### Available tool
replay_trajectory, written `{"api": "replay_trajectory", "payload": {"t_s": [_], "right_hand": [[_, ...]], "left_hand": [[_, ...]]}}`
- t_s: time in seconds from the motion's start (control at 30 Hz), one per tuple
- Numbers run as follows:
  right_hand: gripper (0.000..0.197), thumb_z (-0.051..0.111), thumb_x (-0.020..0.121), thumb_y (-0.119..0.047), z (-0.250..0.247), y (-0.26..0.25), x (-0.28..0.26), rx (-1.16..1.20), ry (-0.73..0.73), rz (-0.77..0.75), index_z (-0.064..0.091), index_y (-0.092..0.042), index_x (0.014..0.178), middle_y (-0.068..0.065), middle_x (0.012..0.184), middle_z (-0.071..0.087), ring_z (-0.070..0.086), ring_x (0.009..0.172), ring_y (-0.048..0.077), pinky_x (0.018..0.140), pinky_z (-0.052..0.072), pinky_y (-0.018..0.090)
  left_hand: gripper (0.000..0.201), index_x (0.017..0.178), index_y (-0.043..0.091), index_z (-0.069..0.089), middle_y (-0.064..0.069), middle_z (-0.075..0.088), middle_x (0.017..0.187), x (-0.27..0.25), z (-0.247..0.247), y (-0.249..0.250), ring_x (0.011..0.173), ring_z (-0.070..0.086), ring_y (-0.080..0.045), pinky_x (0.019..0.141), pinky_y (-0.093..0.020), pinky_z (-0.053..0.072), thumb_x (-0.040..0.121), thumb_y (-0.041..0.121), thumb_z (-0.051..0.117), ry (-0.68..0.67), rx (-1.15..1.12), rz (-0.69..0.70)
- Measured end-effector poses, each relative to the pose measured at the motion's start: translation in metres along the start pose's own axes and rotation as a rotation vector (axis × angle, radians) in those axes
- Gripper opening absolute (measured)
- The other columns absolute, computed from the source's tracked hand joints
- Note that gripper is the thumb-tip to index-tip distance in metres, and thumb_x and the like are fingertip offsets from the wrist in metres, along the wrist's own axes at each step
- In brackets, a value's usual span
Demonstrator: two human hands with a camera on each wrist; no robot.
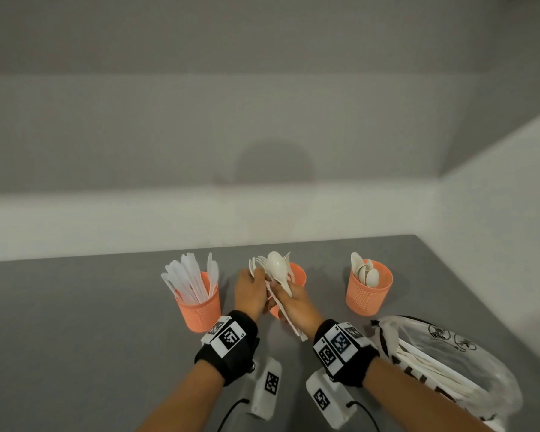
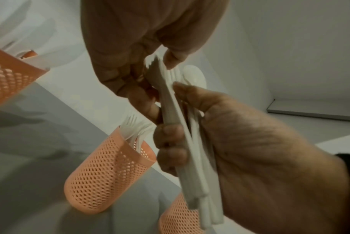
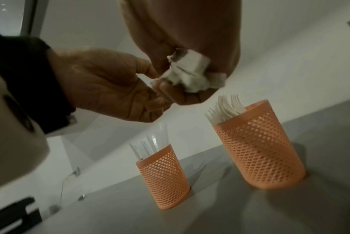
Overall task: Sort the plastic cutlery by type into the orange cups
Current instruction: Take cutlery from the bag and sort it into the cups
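Right hand (image 1: 296,304) grips mixed cutlery bundle (image 1: 279,280); left hand (image 1: 250,291) pinches one fork at the bundle's 10 o'clock. Draw it clear singly, then drop into fork cup (image 3: 258,145).

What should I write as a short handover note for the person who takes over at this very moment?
Right hand grips a mixed bundle of white plastic cutlery.
Left hand pinches pieces at the bundle's top.
Done so far: knives in the left orange mesh cup, forks in the middle orange mesh cup, spoons in the right orange mesh cup.
Left: sort the bundle, then the cutlery in the clear plastic bag.
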State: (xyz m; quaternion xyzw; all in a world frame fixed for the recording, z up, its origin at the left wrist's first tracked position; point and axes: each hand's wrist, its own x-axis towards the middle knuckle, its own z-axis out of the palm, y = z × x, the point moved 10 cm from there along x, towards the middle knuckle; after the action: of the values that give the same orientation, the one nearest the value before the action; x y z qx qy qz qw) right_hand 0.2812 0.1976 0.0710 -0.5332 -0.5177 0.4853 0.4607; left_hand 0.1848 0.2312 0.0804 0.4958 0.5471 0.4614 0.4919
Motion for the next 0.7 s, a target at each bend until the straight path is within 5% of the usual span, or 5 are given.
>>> {"api": "replay_trajectory", "payload": {"t_s": [0.1, 0.23, 0.33, 0.47, 0.7], "right_hand": [[0.035, 0.041, 0.099, -0.031, 0.0, 0.014, -0.001, 0.107, -0.02, 0.08, 0.049, -0.009, 0.125, 0.002, 0.072, 0.06, 0.059, 0.046, 0.006, 0.043, 0.047, 0.022], [0.041, 0.038, 0.099, -0.036, -0.006, 0.028, -0.002, 0.179, -0.033, 0.164, 0.057, -0.007, 0.122, 0.017, 0.093, 0.066, 0.067, 0.073, 0.022, 0.065, 0.056, 0.031], [0.042, 0.036, 0.099, -0.037, -0.018, 0.027, -0.005, 0.157, -0.001, 0.199, 0.063, -0.006, 0.103, 0.011, 0.082, 0.062, 0.06, 0.062, 0.014, 0.059, 0.05, 0.024], [0.04, 0.031, 0.1, -0.042, -0.017, 0.025, -0.01, 0.256, -0.075, 0.234, 0.058, -0.014, 0.088, -0.006, 0.046, 0.038, 0.03, 0.032, 0.004, 0.035, 0.029, 0.016], [0.053, 0.03, 0.099, -0.039, 0.009, 0.02, -0.019, 0.358, -0.273, 0.316, 0.063, -0.017, 0.063, -0.008, 0.036, 0.033, 0.023, 0.026, 0.002, 0.029, 0.018, 0.013]], "left_hand": [[0.029, 0.08, -0.002, 0.056, -0.016, 0.059, 0.07, 0.001, 0.005, -0.012, 0.066, 0.06, -0.029, 0.065, -0.04, 0.053, 0.095, 0.013, 0.036, -0.01, 0.016, -0.06], [0.029, 0.11, -0.003, 0.047, -0.016, 0.057, 0.084, -0.001, -0.008, -0.012, 0.08, 0.059, -0.031, 0.078, -0.043, 0.049, 0.098, 0.02, 0.034, 0.086, -0.065, -0.051], [0.015, 0.102, 0.01, 0.045, -0.008, 0.052, 0.068, -0.003, -0.023, -0.003, 0.065, 0.058, -0.029, 0.069, -0.044, 0.051, 0.099, 0.02, 0.035, 0.143, -0.231, -0.018], [0.019, 0.078, 0.018, 0.043, 0.004, 0.037, 0.047, -0.01, -0.021, 0.005, 0.033, 0.033, -0.006, 0.037, -0.02, 0.03, 0.097, 0.015, 0.043, 0.046, -0.294, -0.013], [0.027, 0.069, 0.007, 0.052, 0.003, 0.039, 0.044, -0.026, 0.016, -0.003, 0.04, 0.036, -0.009, 0.043, -0.018, 0.032, 0.089, 0.024, 0.057, -0.303, -0.261, -0.057]]}}
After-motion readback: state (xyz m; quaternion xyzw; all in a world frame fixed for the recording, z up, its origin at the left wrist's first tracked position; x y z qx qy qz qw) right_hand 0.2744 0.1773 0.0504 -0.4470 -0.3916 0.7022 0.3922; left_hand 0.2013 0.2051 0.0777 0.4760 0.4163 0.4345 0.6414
